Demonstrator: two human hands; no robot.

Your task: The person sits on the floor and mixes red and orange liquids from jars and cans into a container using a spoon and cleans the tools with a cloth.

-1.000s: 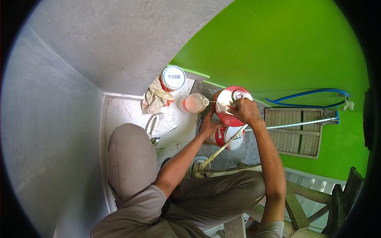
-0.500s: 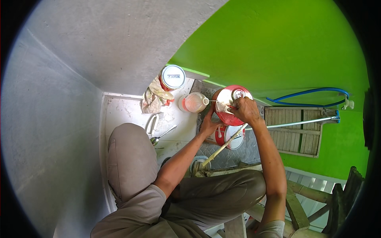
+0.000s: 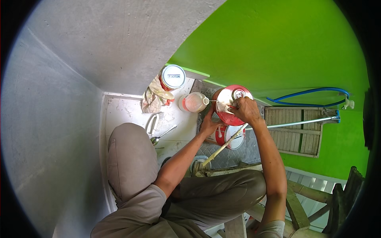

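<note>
My left hand [image 3: 209,125] grips the lower side of a red metal can [image 3: 227,118], which is tilted over a lower can with a white lid [image 3: 235,141]. My right hand [image 3: 245,109] grips the red can's top near its cap, fingers curled. Just left of it stands a translucent plastic bottle [image 3: 190,103] with a red band and open mouth; a thin pale line, apparently liquid, runs between the can and that mouth. A yellowish stick [image 3: 218,150] leans across below my hands.
A white-lidded can [image 3: 173,76], crumpled bag [image 3: 152,103], brush [image 3: 154,120] and metal spoon [image 3: 156,140] lie on white tiles. Along the green wall [image 3: 270,47] are a blue hose [image 3: 305,90], slatted panel [image 3: 291,141] and long pole [image 3: 295,123]. Wooden framework [image 3: 301,210] stands lower right.
</note>
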